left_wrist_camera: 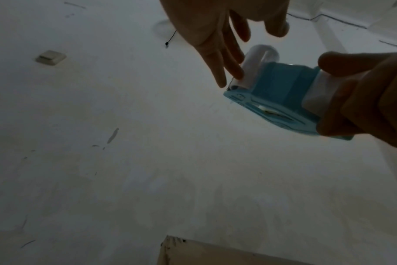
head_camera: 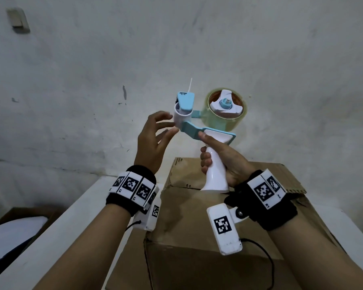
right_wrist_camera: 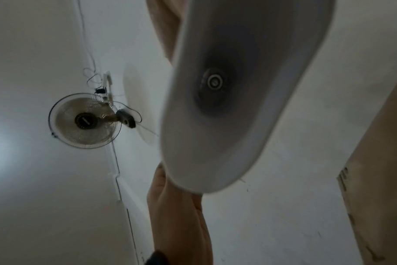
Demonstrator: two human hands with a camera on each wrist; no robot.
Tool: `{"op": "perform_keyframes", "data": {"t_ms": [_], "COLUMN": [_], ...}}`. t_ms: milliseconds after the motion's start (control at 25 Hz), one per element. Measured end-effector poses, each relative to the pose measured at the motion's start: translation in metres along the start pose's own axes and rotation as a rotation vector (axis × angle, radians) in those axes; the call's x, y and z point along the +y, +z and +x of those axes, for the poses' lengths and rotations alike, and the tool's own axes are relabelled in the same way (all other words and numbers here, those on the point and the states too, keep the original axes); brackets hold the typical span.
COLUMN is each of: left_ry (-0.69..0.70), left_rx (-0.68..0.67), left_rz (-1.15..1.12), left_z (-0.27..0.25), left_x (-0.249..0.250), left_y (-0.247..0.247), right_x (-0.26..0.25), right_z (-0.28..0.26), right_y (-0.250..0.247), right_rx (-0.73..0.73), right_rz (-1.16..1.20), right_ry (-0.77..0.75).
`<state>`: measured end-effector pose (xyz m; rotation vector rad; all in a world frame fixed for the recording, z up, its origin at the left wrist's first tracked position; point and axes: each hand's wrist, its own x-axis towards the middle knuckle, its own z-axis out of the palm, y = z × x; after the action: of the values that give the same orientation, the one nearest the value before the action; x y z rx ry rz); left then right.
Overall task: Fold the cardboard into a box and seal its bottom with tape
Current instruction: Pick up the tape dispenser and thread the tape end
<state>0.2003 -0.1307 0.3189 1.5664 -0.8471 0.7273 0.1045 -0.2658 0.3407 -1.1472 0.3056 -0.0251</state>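
Observation:
A brown cardboard box (head_camera: 197, 237) stands on the white table in front of me, its flaps folded flat on top. Above it my right hand (head_camera: 220, 155) grips the white handle of a blue and white tape dispenser (head_camera: 207, 122), which carries a roll of clear tape (head_camera: 223, 110). My left hand (head_camera: 155, 132) is open, its straight fingertips (left_wrist_camera: 235, 70) touching the white roller at the dispenser's front end by the toothed blade. In the right wrist view the handle's white base (right_wrist_camera: 238, 89) fills the frame, with fingers (right_wrist_camera: 177, 206) around it.
A white table (head_camera: 50, 237) runs under the box, against a scuffed white wall (head_camera: 92, 80). A wall switch (head_camera: 18, 19) sits high on the left. A dark box with something white in it (head_camera: 15, 227) lies low on the left. A wall fan (right_wrist_camera: 84, 121) hangs overhead.

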Motion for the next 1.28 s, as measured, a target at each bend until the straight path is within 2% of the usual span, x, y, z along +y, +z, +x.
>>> {"op": "perform_keyframes", "data": {"t_ms": [160,360,520,640,840,1040,1160,1280], "left_ry": [0.038,-0.130,-0.050,-0.020,0.059,0.121,0.077,-0.092], "left_rx": [0.104,0.235,0.212,0.198,0.098,0.015,0.018,0.028], "left_rz": [0.069,-0.056,-0.003,-0.018,0.018,0.022,-0.084,-0.250], "left_z": [0.001,0.009,0.015,0.022,0.032,0.039,0.043,0.050], "left_x": [0.003,0.002,-0.011,-0.022,-0.040,-0.050,-0.049,-0.044], "left_y": [0.006,0.005,-0.002,-0.006,-0.009,-0.003,0.000,-0.001], "right_x": [0.008,0.019,0.020,0.017,0.014,0.015,0.009,0.003], "right_z": [0.003,0.007,0.011,0.017,0.029,0.033,0.035,0.039], "right_y": [0.012,0.036,0.053,0.061,0.065,0.061,0.061,0.066], "right_rx": [0.076,0.173,0.219,0.226,0.210,0.292,0.298,0.284], "right_rz": [-0.020,-0.010,-0.001,-0.027,0.026,-0.006,-0.028,-0.050], "right_ry": [-0.076,-0.180,-0.234,-0.217,-0.141,-0.202,-0.251,-0.250]}}
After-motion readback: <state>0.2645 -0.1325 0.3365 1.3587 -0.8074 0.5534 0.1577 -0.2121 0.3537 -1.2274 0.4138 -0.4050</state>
